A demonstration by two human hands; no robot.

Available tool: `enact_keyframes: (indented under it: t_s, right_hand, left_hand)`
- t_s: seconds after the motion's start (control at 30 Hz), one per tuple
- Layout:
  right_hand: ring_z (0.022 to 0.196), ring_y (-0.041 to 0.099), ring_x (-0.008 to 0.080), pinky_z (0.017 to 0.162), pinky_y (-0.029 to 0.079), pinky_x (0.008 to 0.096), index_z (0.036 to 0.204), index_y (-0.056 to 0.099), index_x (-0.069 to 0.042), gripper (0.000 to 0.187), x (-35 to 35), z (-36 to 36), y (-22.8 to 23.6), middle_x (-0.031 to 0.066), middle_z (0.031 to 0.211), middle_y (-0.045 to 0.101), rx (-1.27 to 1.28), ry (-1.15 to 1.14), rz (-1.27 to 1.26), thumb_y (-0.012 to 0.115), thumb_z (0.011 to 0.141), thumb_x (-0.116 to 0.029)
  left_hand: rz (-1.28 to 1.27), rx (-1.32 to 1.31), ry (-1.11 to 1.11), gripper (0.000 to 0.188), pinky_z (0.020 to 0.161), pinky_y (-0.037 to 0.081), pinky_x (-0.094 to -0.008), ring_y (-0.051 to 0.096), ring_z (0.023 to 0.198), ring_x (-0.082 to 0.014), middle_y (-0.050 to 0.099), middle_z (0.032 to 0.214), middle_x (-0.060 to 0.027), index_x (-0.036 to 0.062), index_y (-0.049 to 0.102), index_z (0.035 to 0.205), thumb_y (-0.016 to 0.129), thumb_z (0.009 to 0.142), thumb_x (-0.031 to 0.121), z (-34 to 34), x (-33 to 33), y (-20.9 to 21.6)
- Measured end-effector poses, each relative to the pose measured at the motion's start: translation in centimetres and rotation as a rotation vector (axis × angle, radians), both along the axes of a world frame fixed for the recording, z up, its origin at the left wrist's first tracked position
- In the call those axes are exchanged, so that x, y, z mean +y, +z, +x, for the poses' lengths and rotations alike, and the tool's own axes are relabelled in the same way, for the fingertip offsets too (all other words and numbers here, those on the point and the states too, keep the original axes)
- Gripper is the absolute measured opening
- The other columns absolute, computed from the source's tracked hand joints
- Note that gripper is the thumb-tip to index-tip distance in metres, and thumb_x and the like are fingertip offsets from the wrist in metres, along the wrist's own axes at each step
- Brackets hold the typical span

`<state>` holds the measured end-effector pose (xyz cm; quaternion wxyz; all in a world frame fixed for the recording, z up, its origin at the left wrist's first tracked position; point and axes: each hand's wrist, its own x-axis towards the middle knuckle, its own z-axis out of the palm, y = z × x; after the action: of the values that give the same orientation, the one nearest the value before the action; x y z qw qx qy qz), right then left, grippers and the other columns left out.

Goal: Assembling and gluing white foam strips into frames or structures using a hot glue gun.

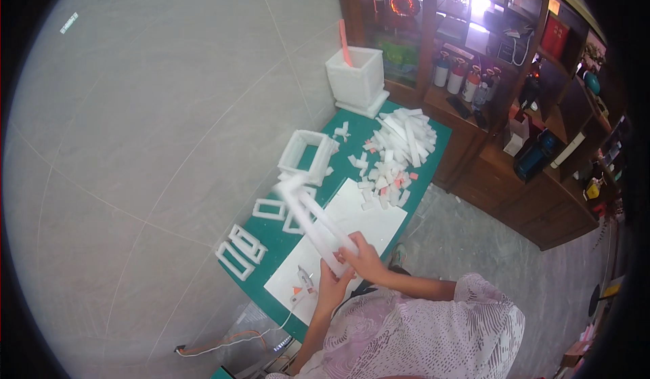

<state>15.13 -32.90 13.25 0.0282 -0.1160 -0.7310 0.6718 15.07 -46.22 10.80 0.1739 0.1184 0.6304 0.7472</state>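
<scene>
Both my hands grip the near end of a long, narrow white foam frame [310, 225], tilted up over the table. My left hand [332, 289] closes around its near corner from below. My right hand [364, 260] pinches the near end of its right side. The far end of the frame is slightly blurred. Under my hands lies a white board [379, 220]. A glue gun [305, 281] with a white cord rests on the board, left of my left hand. Small white foam frames [269, 208] lie beyond the board's left edge, partly behind the held frame.
A green table [267, 268] stands against a grey wall. On it are more foam frames [233, 260], a white box-shaped frame [301, 150], a pile of white strips [409, 135] and loose scraps [386, 179]. A white foam bin [355, 77] stands at the far end, beside a wooden cabinet [474, 152].
</scene>
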Motion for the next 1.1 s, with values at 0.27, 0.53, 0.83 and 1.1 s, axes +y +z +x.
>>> enact_keyframes:
  t_s: [0.27,0.53,0.83,1.1]
  right_hand:
    - [0.068,0.062,0.0319,0.061,0.047,0.0385,0.105,0.043,-0.005,0.032,2.3,-1.7,-2.6,0.0168,0.078,0.06,0.201,-0.218,0.364,0.058,0.087,-0.026]
    - [0.076,0.057,0.0186,0.065,0.046,0.0311,0.111,0.047,0.0,0.039,14.2,-3.2,-0.9,0.0118,0.089,0.059,0.121,-0.41,0.193,0.061,0.084,-0.023]
    - [0.079,0.057,0.0109,0.06,0.046,0.0255,0.117,0.045,-0.012,0.036,7.7,-2.9,-1.0,0.0029,0.092,0.057,-0.014,-0.12,-0.692,0.054,0.088,-0.032]
    - [0.074,0.053,0.0099,0.053,0.041,0.0228,0.111,0.047,-0.013,0.029,10.9,-4.0,0.7,-0.0008,0.087,0.056,-0.153,0.02,-0.529,0.049,0.089,-0.032]
  left_hand:
    - [-0.032,-0.019,0.068,0.026,0.062,0.051,-0.0318,0.058,0.07,-0.0184,0.052,0.086,-0.01,0.0019,0.039,0.104,0.055,0.084,-0.003,0.0,-2.1,0.1]
    - [-0.16,-0.095,0.044,0.029,0.059,0.049,-0.0254,0.06,0.07,-0.0159,0.055,0.08,-0.0063,0.0015,0.042,0.105,0.061,0.082,0.003,-0.3,-7.0,1.2]
    - [-0.499,0.066,-0.486,0.035,0.072,0.046,-0.026,0.056,0.08,-0.0129,0.056,0.091,-0.0067,0.0002,0.047,0.111,0.064,0.084,0.013,-0.2,-1.6,-0.4]
    - [-0.639,0.077,-0.481,0.035,0.074,0.044,-0.027,0.054,0.083,-0.0144,0.055,0.09,-0.0071,0.0008,0.049,0.11,0.065,0.082,0.016,-0.3,-2.0,-1.2]
